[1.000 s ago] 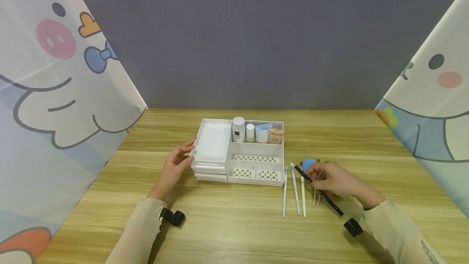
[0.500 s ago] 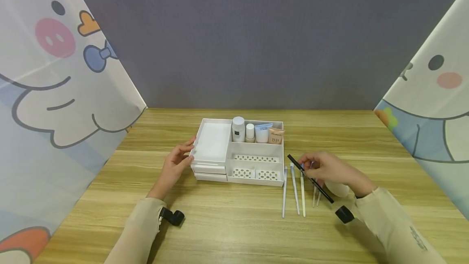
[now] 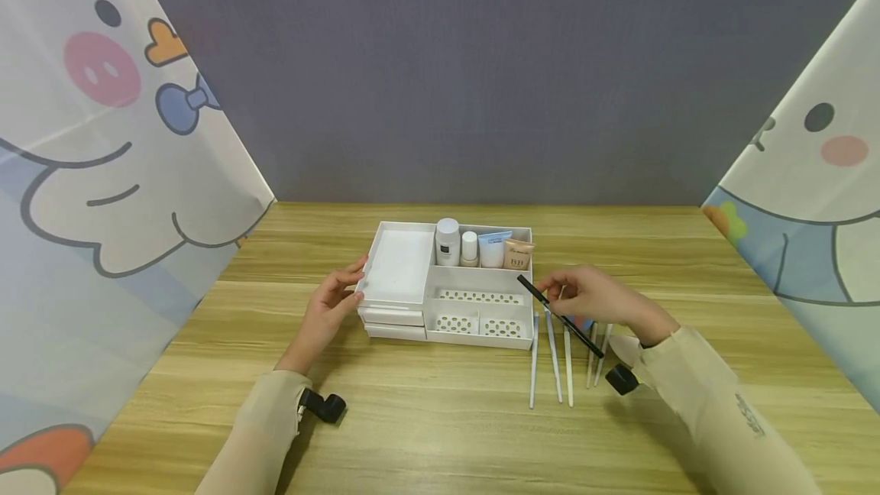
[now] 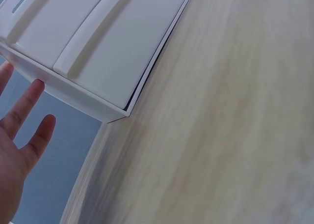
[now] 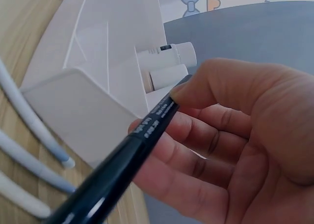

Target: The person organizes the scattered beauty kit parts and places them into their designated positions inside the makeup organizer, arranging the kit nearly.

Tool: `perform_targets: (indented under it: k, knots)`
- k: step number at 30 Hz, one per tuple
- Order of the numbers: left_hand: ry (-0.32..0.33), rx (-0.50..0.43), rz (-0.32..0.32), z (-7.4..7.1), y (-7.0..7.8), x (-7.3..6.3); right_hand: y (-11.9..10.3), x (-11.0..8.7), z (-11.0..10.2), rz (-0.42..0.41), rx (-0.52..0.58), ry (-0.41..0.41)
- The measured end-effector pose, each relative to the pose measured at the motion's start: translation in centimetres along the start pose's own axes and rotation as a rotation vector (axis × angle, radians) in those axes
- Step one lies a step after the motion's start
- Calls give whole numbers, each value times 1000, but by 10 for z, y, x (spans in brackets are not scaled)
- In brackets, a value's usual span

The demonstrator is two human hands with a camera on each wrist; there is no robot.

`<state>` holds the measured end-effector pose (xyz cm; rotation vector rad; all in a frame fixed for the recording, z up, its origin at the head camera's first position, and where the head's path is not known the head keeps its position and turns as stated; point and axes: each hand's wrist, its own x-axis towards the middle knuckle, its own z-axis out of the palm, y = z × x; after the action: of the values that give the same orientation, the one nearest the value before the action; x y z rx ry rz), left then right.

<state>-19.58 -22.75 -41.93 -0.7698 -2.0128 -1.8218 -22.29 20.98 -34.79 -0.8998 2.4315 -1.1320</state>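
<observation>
My right hand (image 3: 594,298) pinches a slim black eyebrow pencil (image 3: 586,340) between thumb and fingers. The pencil slants across the right edge of a white cosmetics organizer (image 3: 397,262), its far end overlapping the compartments in the head view. Small pale print shows on the pencil's barrel (image 5: 110,177) in the right wrist view. My left hand (image 3: 328,313) rests against the organizer's left side with fingers extended. In the organizer's back row stand a white bottle (image 3: 448,245), a smaller white-capped bottle (image 3: 470,249), a blue-and-white tube (image 3: 492,251) and a beige BB tube (image 3: 519,256).
Several thin makeup brushes, among them a pale one (image 3: 533,373) and a cream one (image 3: 568,373), lie right of the organizer. A blue sponge (image 3: 583,322) is partly hidden beneath my right hand. Two drawers (image 3: 395,325) face forward. A grey panel (image 3: 481,82) closes off the table's back.
My right hand has moved left and away from me with the pencil, from over the brushes to the organizer's right edge. My left hand has stayed in place.
</observation>
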Motion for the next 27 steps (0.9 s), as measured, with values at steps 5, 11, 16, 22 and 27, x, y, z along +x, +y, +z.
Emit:
perform_targets:
  k: [5,11,16,22,27]
  knots:
    - [0,-4,12,1,1,2,-3,11,0,7,26,-4]
    - [-2,-2,14,1,2,2,-10,24,1,51,54,-5]
    - [-5,5,-9,0,3,1,-15,34,2,44,61,11]
    - [-5,14,-14,0,2,0,-15,46,5,2,77,34]
    - [1,11,-8,0,1,0,-17,54,9,-48,72,48]
